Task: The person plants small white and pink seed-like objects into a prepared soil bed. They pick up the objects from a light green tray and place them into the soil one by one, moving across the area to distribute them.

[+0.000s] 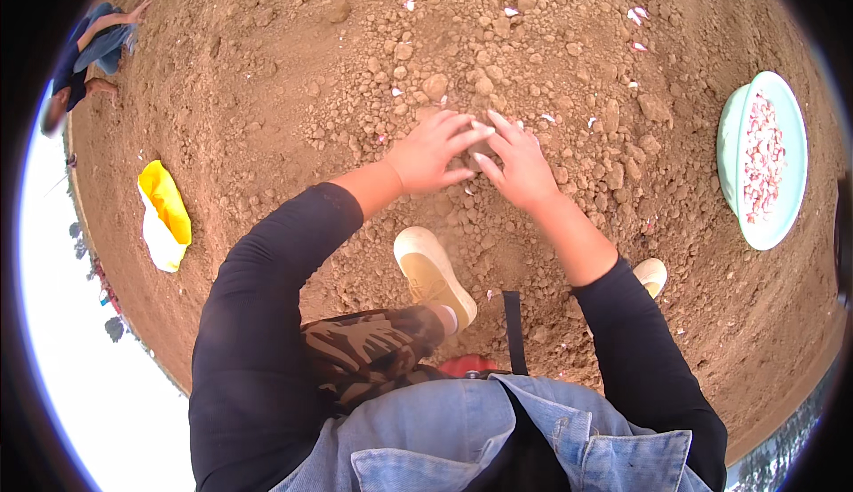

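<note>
My left hand [433, 152] and my right hand [520, 165] meet low over the loose, cloddy soil [373, 225], fingers curved and thumbs apart. Their fingertips nearly touch, and motion blurs them slightly. A darker brown patch shows between the fingers; I cannot tell whether it is a held clod or the ground beneath. Small pinkish-white pieces, which look like garlic cloves, lie scattered beyond my hands, among them a clove [511, 12] and a small cluster of cloves [636, 16]. To the right, a pale green plastic basin [730, 152] holds many similar cloves [765, 159].
A yellow and white bag [163, 215] lies on the soil at left. Farther off, another person [100, 46] bends toward the ground. My beige shoes [433, 272] stand on the soil below my hands. Something red [466, 364] and a hanging black strap [514, 332] are close to my body.
</note>
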{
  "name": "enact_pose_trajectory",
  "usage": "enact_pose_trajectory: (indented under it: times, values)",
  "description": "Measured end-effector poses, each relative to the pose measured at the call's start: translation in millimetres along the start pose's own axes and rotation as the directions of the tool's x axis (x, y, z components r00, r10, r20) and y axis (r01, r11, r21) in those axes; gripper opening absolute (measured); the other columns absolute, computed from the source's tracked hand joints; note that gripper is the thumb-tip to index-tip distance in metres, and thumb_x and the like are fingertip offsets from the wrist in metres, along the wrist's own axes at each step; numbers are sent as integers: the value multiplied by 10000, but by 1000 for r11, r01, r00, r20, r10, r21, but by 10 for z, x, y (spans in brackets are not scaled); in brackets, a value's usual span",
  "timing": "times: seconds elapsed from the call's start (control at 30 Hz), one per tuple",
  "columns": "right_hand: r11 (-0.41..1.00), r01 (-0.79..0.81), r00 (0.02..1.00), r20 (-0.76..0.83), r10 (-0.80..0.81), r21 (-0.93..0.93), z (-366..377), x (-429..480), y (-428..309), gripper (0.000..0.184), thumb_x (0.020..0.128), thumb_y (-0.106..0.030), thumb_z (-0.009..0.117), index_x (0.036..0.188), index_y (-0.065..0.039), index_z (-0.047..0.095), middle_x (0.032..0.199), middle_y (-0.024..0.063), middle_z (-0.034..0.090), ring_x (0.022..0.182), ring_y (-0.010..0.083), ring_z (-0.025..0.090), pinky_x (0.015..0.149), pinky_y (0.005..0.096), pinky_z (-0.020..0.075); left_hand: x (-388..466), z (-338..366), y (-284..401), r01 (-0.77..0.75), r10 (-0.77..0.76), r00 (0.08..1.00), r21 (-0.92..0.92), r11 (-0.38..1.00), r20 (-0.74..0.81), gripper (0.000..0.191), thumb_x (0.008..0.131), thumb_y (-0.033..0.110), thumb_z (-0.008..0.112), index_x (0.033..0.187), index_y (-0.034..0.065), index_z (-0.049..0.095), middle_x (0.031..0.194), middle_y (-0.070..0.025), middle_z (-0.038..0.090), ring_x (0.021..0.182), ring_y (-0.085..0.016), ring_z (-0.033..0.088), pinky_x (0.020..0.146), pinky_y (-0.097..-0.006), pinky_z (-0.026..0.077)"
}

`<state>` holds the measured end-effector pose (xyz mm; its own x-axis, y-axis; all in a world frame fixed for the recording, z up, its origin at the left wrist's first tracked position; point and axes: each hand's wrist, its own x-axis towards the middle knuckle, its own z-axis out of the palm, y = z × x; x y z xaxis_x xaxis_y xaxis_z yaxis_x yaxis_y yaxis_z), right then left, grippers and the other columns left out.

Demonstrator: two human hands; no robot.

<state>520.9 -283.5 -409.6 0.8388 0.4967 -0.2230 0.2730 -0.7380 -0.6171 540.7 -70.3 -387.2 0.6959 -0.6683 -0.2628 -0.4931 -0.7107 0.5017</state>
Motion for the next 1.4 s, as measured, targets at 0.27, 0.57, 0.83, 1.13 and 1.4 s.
enact_pose_trajectory:
  times: [0.27, 0.57, 0.83, 1.13, 1.4]
  values:
    - [939, -341, 934, -104, 343, 37, 653, -404, -532, 697, 885, -401, 551, 1474, -176, 254, 1501, 253, 177, 1394, 459, 135, 1113, 576, 161, -465, 291, -255, -120, 33, 973, 381, 917, 226, 587, 830, 408, 633, 1355, 282, 402, 1408, -41, 369, 1359, -251, 289, 1051, -595, 256]
    - [997, 54, 985, -166, -43, 61, 307, 328, -470, 647, 899, -248, 554, 1464, -169, 249, 1485, 236, 219, 1387, 415, 204, 1122, 450, 281, -1072, -559, -682, 65, -121, 987, 416, 907, 110, 456, 825, 314, 652, 1245, 199, 515, 1318, -87, 448, 1247, -298, 412, 1000, -446, 383]
    - [978, -148, 954, 240, 181, -148, 435, 880, -1185, 763, 883, -335, 580, 1494, -150, 162, 1485, 348, -73, 1388, 482, 128, 1116, 477, 262, -1852, -84, 103, 777, -321, 603, -445, 446, 731, 476, 939, 284, 566, 1379, 168, 425, 1184, -104, 596, 1149, -228, 532, 998, -357, 410]
    - [979, -198, 878, 453, 157, 44, 404, 464, -1287, 809, 847, -75, 557, 1498, -128, 78, 1499, 324, 18, 1410, 439, 83, 1094, 441, 332, -1650, 822, -75, 380, -652, 710, -924, 35, 267, 626, 962, 135, 507, 1497, 202, 189, 1285, -127, 550, 1160, -177, 514, 1019, -333, 378]
    - [978, 201, 963, 172, -207, 49, 204, 926, -1004, 628, 917, -167, 498, 1468, -101, 205, 1509, 228, 186, 1350, 379, 308, 1110, 427, 307, -1798, 408, -262, 384, -864, 476, -922, 37, 164, 411, 930, 102, 556, 1330, 100, 464, 953, -36, 629, 894, -106, 588, 825, -263, 476]
